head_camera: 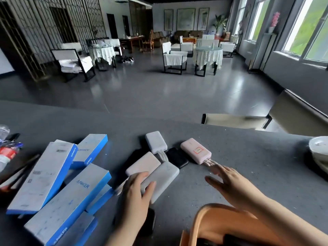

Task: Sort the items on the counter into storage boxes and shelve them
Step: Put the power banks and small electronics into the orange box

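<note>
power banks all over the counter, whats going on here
A person is sorting power banks at a grey counter. Their left hand grips a grey-white power bank lying next to a pale pink one. Their right hand reaches, fingers spread, towards the cable end of a pink power bank. A white one and a black one lie between. Blue Anker boxes are piled on the left, and an orange handle shows near the bottom edge.
</note>
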A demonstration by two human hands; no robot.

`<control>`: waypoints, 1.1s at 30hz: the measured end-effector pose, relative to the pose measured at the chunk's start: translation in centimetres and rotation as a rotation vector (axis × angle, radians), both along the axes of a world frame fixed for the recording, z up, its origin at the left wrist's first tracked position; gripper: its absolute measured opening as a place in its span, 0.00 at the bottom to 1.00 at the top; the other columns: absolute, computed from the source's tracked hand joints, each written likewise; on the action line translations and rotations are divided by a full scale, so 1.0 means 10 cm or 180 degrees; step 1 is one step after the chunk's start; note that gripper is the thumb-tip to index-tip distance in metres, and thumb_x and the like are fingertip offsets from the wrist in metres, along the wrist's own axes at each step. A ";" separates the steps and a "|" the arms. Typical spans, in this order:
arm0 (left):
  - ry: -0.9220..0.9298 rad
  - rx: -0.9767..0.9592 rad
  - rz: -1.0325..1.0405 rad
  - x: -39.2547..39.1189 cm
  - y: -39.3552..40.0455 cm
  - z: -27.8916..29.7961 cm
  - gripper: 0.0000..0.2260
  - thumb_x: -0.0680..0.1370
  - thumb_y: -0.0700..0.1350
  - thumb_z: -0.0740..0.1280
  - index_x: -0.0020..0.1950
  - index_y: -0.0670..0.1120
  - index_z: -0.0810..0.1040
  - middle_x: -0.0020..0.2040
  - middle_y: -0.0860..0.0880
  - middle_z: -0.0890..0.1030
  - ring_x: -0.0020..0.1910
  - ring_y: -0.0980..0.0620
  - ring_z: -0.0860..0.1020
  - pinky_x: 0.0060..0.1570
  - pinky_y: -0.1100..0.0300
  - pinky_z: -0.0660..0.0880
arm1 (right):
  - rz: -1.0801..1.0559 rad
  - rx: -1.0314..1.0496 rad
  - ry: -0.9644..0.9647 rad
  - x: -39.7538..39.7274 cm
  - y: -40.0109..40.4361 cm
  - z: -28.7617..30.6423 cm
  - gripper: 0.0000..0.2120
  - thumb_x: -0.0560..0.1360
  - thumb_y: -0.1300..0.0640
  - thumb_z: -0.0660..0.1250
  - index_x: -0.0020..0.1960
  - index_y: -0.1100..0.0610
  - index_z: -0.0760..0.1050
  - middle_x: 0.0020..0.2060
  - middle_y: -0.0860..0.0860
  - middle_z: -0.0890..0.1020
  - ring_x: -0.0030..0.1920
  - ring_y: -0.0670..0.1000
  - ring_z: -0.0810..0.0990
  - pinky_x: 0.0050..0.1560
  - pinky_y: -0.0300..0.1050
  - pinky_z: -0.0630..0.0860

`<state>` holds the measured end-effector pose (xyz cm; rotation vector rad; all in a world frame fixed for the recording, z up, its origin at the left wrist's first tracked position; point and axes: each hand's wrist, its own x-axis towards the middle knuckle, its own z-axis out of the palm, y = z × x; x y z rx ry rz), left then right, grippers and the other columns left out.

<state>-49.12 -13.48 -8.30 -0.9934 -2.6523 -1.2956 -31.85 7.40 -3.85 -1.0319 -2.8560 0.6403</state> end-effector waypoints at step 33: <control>0.0737 -0.2296 0.0223 -0.89 0.75 -0.58 0.32 0.78 0.65 0.53 0.77 0.51 0.51 0.64 0.45 0.63 0.63 0.44 0.64 0.57 0.47 0.68 | -0.1344 0.0477 -0.1471 -1.29 0.77 -0.84 0.36 0.74 0.33 0.52 0.75 0.45 0.43 0.67 0.59 0.60 0.66 0.61 0.64 0.54 0.54 0.72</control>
